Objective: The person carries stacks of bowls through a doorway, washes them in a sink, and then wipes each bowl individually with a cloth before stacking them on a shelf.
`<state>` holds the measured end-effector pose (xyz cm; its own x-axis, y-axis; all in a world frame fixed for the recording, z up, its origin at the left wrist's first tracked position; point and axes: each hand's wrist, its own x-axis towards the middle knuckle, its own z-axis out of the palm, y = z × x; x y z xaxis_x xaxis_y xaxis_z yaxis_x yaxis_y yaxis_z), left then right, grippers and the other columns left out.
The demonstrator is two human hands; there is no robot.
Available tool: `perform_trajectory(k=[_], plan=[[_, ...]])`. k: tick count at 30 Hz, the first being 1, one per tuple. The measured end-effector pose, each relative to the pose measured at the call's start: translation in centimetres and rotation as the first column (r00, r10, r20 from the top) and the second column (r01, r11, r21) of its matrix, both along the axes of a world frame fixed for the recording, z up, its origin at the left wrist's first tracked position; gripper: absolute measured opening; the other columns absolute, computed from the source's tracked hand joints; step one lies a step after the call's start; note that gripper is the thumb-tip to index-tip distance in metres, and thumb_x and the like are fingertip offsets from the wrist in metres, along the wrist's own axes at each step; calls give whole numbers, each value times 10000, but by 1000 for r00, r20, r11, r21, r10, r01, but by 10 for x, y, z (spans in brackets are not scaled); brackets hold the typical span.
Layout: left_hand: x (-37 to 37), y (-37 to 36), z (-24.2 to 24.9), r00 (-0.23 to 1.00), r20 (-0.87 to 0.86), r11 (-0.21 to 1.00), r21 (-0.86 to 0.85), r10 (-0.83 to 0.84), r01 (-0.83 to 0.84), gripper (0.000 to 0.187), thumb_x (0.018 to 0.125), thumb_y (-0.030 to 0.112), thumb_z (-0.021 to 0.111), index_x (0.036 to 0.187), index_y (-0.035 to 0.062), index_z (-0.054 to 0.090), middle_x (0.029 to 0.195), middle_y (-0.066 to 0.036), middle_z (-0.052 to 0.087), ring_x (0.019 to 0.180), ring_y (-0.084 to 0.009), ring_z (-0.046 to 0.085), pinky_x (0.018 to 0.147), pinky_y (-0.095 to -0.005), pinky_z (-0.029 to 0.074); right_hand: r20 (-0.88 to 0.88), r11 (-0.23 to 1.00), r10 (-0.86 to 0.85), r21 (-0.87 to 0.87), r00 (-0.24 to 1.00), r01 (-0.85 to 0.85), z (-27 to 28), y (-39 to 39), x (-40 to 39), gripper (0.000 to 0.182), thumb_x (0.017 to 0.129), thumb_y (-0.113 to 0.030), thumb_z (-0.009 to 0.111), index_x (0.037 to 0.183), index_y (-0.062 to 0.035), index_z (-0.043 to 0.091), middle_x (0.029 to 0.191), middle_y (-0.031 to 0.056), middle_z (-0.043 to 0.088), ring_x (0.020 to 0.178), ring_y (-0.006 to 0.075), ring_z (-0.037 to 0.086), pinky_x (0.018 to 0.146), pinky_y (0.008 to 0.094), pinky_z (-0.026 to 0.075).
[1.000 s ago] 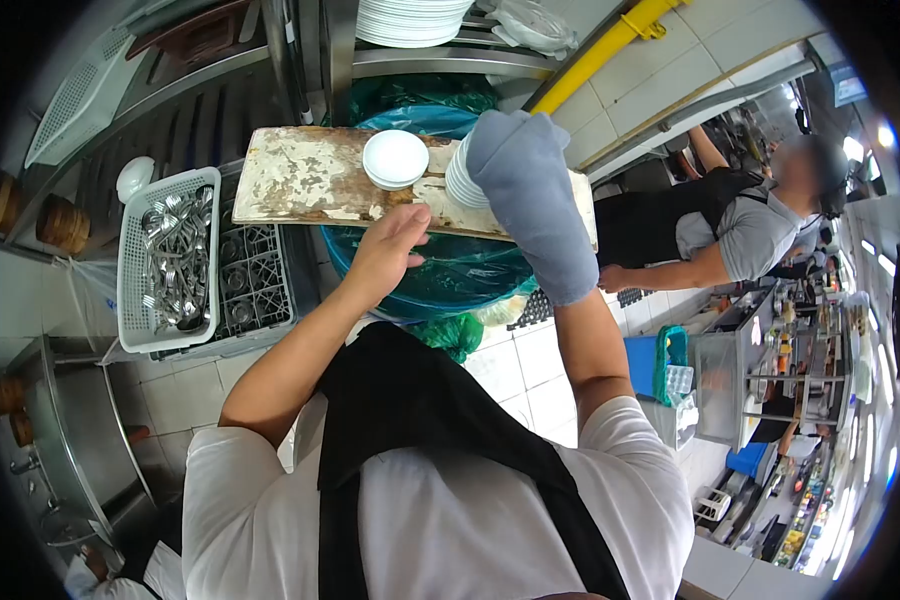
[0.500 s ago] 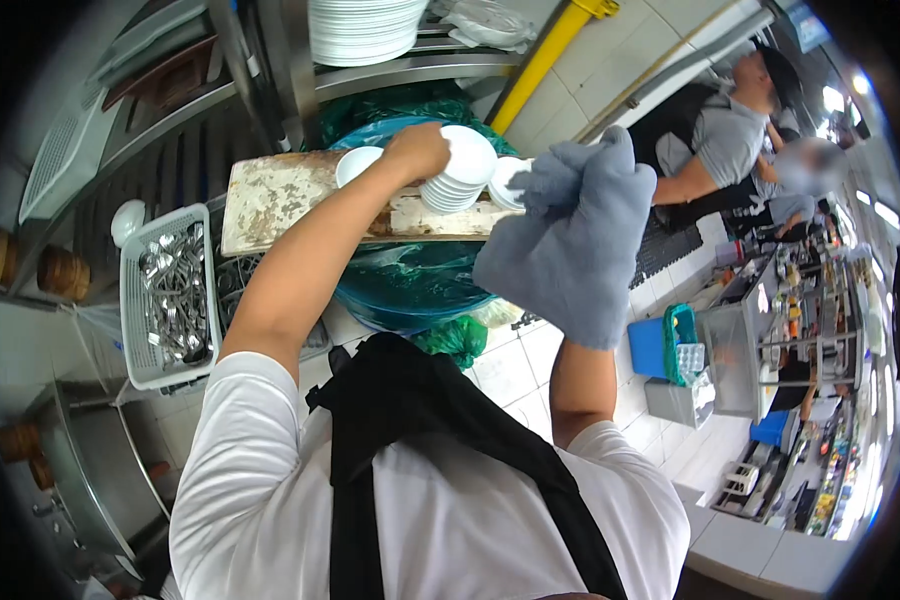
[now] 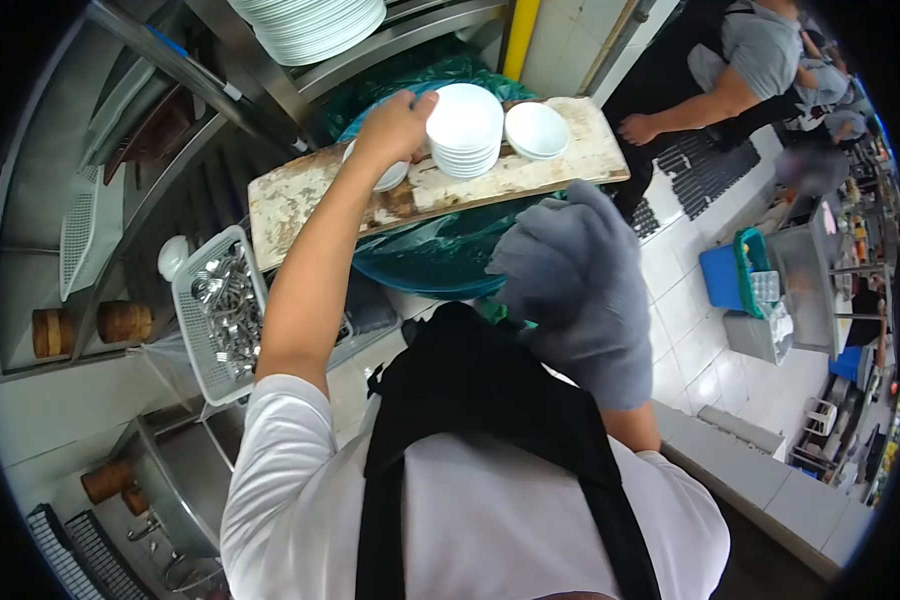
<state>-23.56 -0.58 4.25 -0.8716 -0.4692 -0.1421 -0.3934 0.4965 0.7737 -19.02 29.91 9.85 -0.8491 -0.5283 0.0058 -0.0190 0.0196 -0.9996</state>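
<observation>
My left hand [image 3: 393,132] reaches over a wooden board [image 3: 300,190], its fingertips at the left rim of the top white bowl [image 3: 466,115] on a stack. The fingers look apart, with nothing visible between them. Part of another white bowl [image 3: 392,178] shows under that hand and wrist. Right of the stack sits a further small group of white bowls [image 3: 537,130]. A grey cloth [image 3: 580,275] covers my right hand, hiding the fingers; it bunches around the hand in front of the board, apart from the bowls.
Below the board is a blue tub lined with green plastic [image 3: 420,265]. At left stands a white basket of cutlery [image 3: 185,305]. Stacked plates [image 3: 315,25] rest on the metal shelf above. A co-worker's arm [image 3: 690,110] is at upper right. A blue bin [image 3: 722,277] stands on the floor.
My left hand has shifted left relative to the top bowl. My cloth-covered right hand has come down, away from the board, uncovering the right-hand bowls. The view has turned slightly.
</observation>
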Motion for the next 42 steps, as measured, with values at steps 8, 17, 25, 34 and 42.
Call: perform_trajectory(k=[8,17,25,34,42], plan=[[79,-37,-46,898,210,534,-743,-386,403,270,767,149,607,987,12,683,966,-197,677,913,-373,622,806,-443,505,-62,858,309,449,949,-250,20,-2,11,420,811,-247,681,1208,-157,574,1163,100,577,1215,216,488,1083,399,328],[60,-49,-60,806,235,497,-684,-542,534,160,756,125,605,805,-10,674,881,-195,680,875,-386,647,804,-474,525,368,972,171,-213,914,-97,-24,-6,19,557,883,-27,623,1372,-84,361,1173,49,438,1123,157,488,957,268,435],[64,-43,-62,816,192,528,-677,-545,512,121,772,92,620,835,-9,639,915,-194,660,904,-383,637,823,-466,514,413,968,172,-240,894,-75,-35,-20,17,712,773,-64,756,1356,-45,349,1261,67,486,1192,188,480,1060,310,360],[57,-26,-47,870,247,587,-656,-426,474,222,804,187,620,851,-28,647,889,-220,660,862,-406,647,792,-487,517,273,955,277,-187,921,-232,-62,-23,7,567,746,-173,755,1222,-109,455,1128,51,560,1154,213,492,1025,349,354],[27,-11,-53,891,348,707,-550,-291,445,285,810,199,565,879,-33,715,910,-288,674,870,-420,674,808,-475,532,-614,860,449,495,650,-126,-54,-29,12,192,868,-250,591,1029,-153,551,1005,20,585,1037,208,513,888,327,391]])
